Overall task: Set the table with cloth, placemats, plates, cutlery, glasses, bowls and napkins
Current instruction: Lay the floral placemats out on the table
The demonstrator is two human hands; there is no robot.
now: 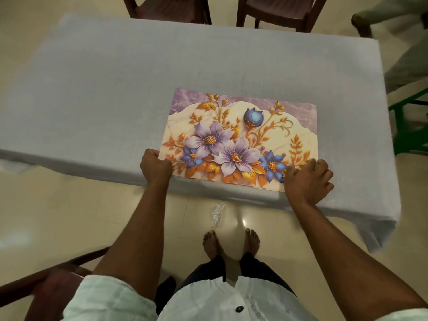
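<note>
A pale grey-white cloth (pixel 111 89) covers the whole table. On its near right part lies a floral placemat (pixel 238 135) with purple and blue flowers and orange leaves. The mat's near edge reaches the table's front edge. My left hand (pixel 155 166) grips the mat's near left corner with curled fingers. At the near right corner, my right hand (pixel 308 179) holds the mat with fingers bent over its edge.
Two dark wooden chairs (pixel 166 8) stand behind the table's far side, and another chair (pixel 51 283) is at my lower left. A green frame (pixel 407 126) stands right of the table. A person's sleeve (pixel 393 12) shows at the top right. Crumpled clear plastic (pixel 217 212) lies on the floor.
</note>
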